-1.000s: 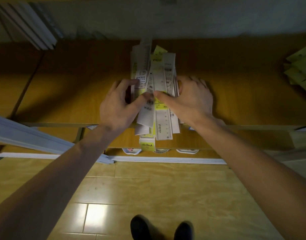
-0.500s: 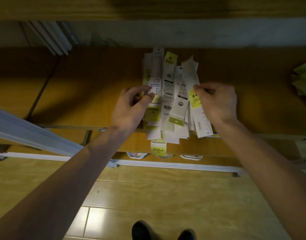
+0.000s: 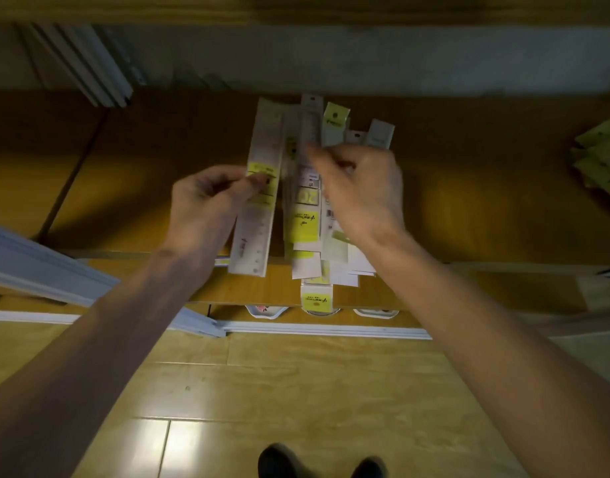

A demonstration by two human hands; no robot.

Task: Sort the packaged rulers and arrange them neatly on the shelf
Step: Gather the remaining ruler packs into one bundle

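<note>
On the shelf (image 3: 469,208), left hand (image 3: 207,205) pinches one packaged ruler (image 3: 258,201) at nine o'clock of the pile (image 3: 317,215); right hand (image 3: 362,188), fingers curled, grips the pile.

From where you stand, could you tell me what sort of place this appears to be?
Probably a stationery shop or stockroom. A pile of packaged rulers with barcodes and yellow labels lies on a wooden shelf, more yellow-green packets sit at the right, and white strips lean at the back left.
</note>
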